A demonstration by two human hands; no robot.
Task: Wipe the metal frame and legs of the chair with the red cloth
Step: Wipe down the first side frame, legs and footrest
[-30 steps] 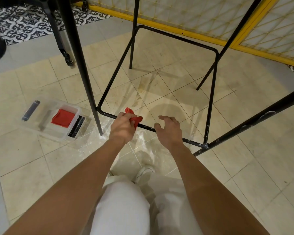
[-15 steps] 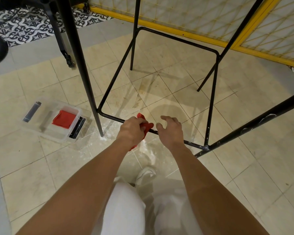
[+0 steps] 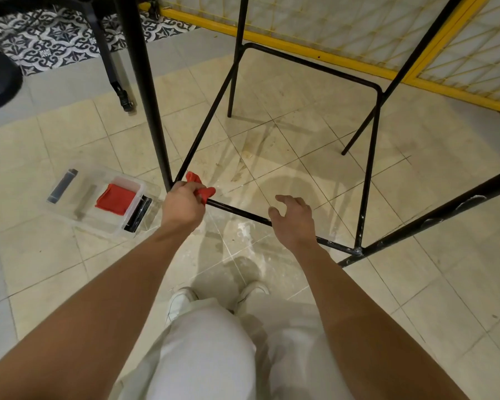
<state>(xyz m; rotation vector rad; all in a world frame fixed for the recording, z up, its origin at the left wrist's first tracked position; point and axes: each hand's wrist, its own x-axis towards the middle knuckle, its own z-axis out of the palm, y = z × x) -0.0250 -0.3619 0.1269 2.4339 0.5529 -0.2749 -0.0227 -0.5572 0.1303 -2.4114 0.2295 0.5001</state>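
The chair's black metal frame point(image 3: 367, 168) stands on the tiled floor, four thin legs joined by a square footrest bar. My left hand point(image 3: 184, 207) is closed on the red cloth point(image 3: 200, 188), pressed on the near bar point(image 3: 237, 210) at its left corner, beside the front left leg point(image 3: 145, 90). My right hand point(image 3: 293, 220) hovers over the same bar further right, fingers apart and curled, holding nothing. White specks mark the bar near its right weld point(image 3: 358, 251).
A clear plastic tray point(image 3: 78, 217) on the floor to the left holds another red cloth point(image 3: 115, 199) and dark items. Another black furniture leg point(image 3: 110, 64) stands behind. A yellow-framed mesh panel point(image 3: 329, 57) runs along the back. My white shoes point(image 3: 182, 298) are below.
My left hand slid the red cloth right along the near bar, then back left to the corner by the front leg. The right hand stayed about where it was.
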